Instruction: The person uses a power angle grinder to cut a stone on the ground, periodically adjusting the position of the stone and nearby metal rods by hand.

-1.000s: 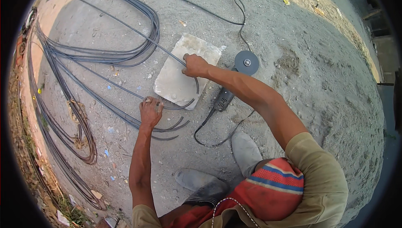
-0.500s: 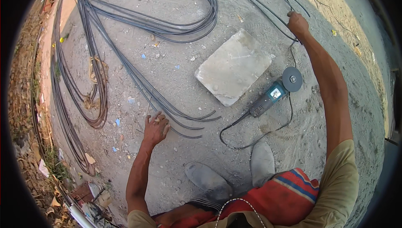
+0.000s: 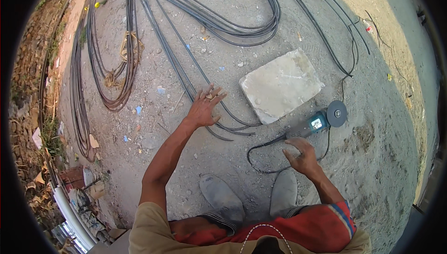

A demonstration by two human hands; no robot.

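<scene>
My left hand (image 3: 204,108) is open with its fingers spread, over the ends of several dark steel rods (image 3: 179,71). One rod (image 3: 179,32) lies a little apart to the right of that group, passing by its fingertips. I cannot tell whether the hand touches any rod. My right hand (image 3: 302,155) is open, thumb and fingers apart, with nothing in it. It hovers just in front of the angle grinder (image 3: 307,126), whose round cutting disc (image 3: 336,113) faces up at the right. Behind the grinder lies a flat pale stone slab (image 3: 281,86).
Bent bundles of rods (image 3: 114,100) lie at the left, and another loop (image 3: 267,30) at the back. More rods (image 3: 321,30) lie at the back right. The grinder's black cord (image 3: 260,169) curls before my boots (image 3: 284,191). Rubble and a pale pipe (image 3: 72,219) edge the left.
My right hand has left the rods at the far right and come back beside the grinder. My left hand has moved forward and right over the rods, its fingers spreading. The view has shifted.
</scene>
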